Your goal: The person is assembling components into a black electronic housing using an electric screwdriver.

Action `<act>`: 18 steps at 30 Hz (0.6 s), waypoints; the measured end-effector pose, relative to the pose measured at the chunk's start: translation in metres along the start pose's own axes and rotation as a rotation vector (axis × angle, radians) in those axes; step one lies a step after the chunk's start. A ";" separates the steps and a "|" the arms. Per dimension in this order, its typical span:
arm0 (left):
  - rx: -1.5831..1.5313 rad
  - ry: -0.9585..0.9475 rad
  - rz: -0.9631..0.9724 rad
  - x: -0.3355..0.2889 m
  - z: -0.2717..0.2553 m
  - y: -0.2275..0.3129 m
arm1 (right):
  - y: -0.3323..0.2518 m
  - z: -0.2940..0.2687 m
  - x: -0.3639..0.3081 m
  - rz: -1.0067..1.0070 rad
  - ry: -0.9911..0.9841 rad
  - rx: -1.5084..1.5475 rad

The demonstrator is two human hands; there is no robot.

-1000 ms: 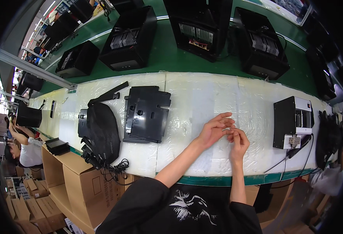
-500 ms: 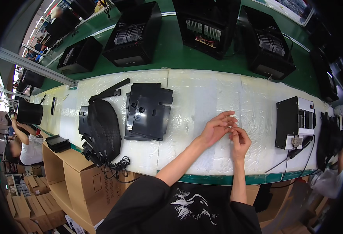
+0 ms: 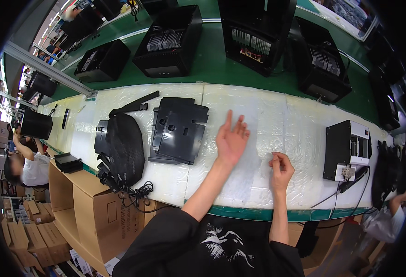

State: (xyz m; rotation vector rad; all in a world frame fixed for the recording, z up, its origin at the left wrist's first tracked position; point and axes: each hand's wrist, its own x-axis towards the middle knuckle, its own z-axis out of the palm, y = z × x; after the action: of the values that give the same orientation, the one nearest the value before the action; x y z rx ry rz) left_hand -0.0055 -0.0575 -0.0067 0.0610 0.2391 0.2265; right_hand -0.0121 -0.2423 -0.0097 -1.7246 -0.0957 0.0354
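My left hand [image 3: 232, 142] is raised over the plastic-wrapped white bench top [image 3: 258, 120], palm up with its fingers stretched out and nothing in it. It is nearest to a stack of black plastic panels [image 3: 180, 131] with holes and notches, lying to its left. Farther right, my right hand [image 3: 281, 171] is closed in a pinch, thumb against curled fingers. Whatever sits between those fingertips, if anything, is too small to make out. A black mesh bag [image 3: 125, 150] with a strap lies left of the panels.
At right stands a black and white machine [image 3: 348, 152] with a cable. Several black housings [image 3: 170, 51] line the green conveyor [image 3: 207, 51] at the back. A coiled cable [image 3: 140, 191] lies at the front edge, above an open cardboard box [image 3: 96, 221]. A co-worker [image 3: 32, 166] works at far left.
My hands have come apart. The left one swung left and opened out toward the black panels, while the right one stayed nearly in place, still pinched.
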 end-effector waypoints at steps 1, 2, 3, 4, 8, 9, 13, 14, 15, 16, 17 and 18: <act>0.015 0.010 0.076 -0.002 0.001 0.009 | 0.000 0.000 0.000 -0.003 -0.002 0.001; 0.016 0.005 0.080 -0.004 0.000 0.020 | 0.000 0.000 0.000 -0.008 0.015 -0.015; 0.051 0.026 0.144 -0.005 -0.003 0.032 | 0.000 0.001 0.000 -0.012 0.033 -0.031; 0.086 0.048 0.208 -0.006 -0.006 0.042 | -0.001 0.001 0.001 -0.015 0.033 -0.029; 0.280 0.095 0.368 -0.018 0.018 0.068 | -0.003 0.001 0.000 -0.010 0.033 -0.031; 0.279 0.093 0.375 -0.018 0.018 0.074 | -0.003 0.001 0.000 -0.005 0.040 -0.022; 0.293 0.054 0.351 -0.017 0.007 0.087 | -0.003 0.004 0.000 -0.033 0.050 -0.045; 0.393 0.072 0.350 -0.018 0.005 0.084 | -0.003 0.003 -0.001 -0.033 0.047 -0.068; 0.492 0.089 0.349 -0.019 0.003 0.082 | -0.004 0.003 -0.001 -0.033 0.045 -0.090; 0.628 0.123 0.396 -0.020 0.001 0.081 | -0.003 0.004 -0.002 -0.038 0.046 -0.089; 0.626 0.117 0.396 -0.021 0.000 0.080 | -0.003 0.005 -0.002 -0.035 0.052 -0.085; 0.699 0.115 0.447 -0.021 -0.001 0.079 | -0.002 0.005 -0.001 -0.033 0.058 -0.081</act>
State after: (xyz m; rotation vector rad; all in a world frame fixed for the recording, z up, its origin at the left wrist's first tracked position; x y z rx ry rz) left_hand -0.0431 0.0148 0.0038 0.8021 0.4100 0.5837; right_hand -0.0138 -0.2368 -0.0087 -1.8032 -0.0835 -0.0435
